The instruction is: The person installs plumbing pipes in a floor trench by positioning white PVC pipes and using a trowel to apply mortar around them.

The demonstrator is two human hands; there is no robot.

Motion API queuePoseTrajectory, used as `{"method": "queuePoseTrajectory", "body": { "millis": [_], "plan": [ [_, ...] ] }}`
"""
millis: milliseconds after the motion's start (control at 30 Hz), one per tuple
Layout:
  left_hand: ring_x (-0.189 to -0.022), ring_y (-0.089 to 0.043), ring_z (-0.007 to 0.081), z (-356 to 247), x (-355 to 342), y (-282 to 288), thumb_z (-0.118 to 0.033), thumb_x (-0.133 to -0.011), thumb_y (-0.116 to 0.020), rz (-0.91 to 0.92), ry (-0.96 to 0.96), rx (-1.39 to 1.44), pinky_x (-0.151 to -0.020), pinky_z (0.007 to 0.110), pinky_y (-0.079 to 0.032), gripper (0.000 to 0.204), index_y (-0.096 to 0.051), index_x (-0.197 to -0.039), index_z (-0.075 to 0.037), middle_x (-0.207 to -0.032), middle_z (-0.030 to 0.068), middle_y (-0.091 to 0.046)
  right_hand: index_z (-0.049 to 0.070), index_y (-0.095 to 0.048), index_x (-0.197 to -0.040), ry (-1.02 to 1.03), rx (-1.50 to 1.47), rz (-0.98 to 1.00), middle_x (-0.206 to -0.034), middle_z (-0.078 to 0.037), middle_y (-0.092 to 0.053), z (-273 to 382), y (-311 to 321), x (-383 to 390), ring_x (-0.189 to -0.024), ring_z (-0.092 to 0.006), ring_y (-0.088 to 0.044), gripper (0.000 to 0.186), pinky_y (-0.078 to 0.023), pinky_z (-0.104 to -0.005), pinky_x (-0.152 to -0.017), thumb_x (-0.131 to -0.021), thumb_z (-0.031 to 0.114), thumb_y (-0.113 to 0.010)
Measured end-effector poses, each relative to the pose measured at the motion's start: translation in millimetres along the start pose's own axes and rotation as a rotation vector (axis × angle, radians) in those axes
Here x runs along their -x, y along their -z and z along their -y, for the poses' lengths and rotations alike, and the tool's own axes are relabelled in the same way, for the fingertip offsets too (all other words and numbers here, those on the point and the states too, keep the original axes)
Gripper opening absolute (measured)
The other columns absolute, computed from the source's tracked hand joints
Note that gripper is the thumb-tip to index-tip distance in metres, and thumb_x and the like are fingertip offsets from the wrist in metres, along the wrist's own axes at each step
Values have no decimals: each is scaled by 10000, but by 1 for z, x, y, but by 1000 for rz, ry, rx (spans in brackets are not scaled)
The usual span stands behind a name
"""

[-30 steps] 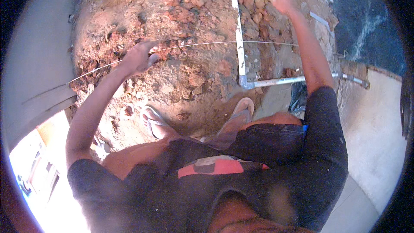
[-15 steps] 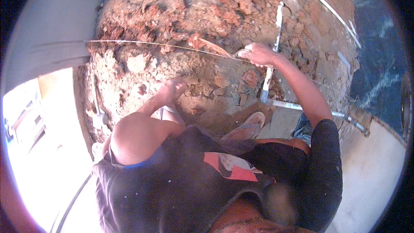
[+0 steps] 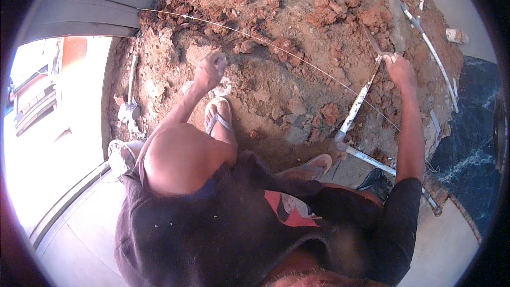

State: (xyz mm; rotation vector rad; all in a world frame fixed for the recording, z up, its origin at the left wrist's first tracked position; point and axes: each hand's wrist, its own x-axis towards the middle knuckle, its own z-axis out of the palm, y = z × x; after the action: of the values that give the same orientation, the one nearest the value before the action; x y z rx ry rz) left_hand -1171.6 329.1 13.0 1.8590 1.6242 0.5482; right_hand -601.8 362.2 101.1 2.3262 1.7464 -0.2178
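The right hand (image 3: 399,68), grasping a trowel (image 3: 373,41), has shifted work to the upper-right end of the white pipe (image 3: 356,110); the left hand (image 3: 210,70) curls centre-left, contents unclear.

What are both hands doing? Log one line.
left hand: curled over rough reddish-brown soil | right hand: gripping thin brown tool near straight white pipe

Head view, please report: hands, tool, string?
Left hand: curled, nothing visibly held. Right hand: gripping slim tool. String: spans soil, crosses white pipe in view.
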Motion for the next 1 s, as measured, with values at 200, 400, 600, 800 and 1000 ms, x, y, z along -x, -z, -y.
{"method": "queuePoseTrajectory", "body": {
  "millis": [200, 400, 600, 800, 1000],
  "plan": [
    [-903, -642, 316, 23, -49, 16, -220, -819, -663, -154, 14, -246, -811, 392, -508, 406, -563, -1152, -10, -978, 168, -663, 42, -658, -1026, 354, -377, 3, -1025, -237, -643, 79, 4, 49, -993, -406, -597, 506, -470, -454, -856, -899, 513, -524],
    [-798, -650, 236, 7, -80, 6, -198, -878, -631, -80, 358, 325, -757, 351, -517, 310, -581, -1132, -27, -970, 105, -693, 47, -664, -1002, 590, -228, 308, -949, -214, -644, 104, -5, 22, -937, -401, -598, 446, -476, -453, -810, -899, 461, -534],
    [-819, -647, 181, 16, -90, -1, -175, -930, -557, -39, 567, 882, -752, 323, -533, 269, -564, -1137, -2, -1019, 103, -678, 64, -675, -1028, 461, -151, 732, -1057, -177, -664, 162, -1, 40, -966, -344, -637, 465, -495, -460, -811, -892, 485, -534],
    [-756, -659, 191, 59, -95, -28, -79, -921, -463, 13, 532, 1117, -631, 297, -545, 235, -574, -1113, -1, -997, 126, -685, 100, -629, -1132, 487, 38, 338, -1062, -182, -663, 193, -51, 35, -1010, -359, -629, 487, -493, -483, -853, -881, 507, -536],
    [-728, -646, 180, 68, -80, -9, -141, -916, -565, -2, 452, 1196, -598, 297, -527, 203, -562, -1087, -33, -992, 110, -684, 61, -622, -988, 244, -97, -21, -936, -255, -656, 148, 13, 6, -891, -430, -627, 442, -489, -522, -763, -901, 485, -535]
  ]
}}
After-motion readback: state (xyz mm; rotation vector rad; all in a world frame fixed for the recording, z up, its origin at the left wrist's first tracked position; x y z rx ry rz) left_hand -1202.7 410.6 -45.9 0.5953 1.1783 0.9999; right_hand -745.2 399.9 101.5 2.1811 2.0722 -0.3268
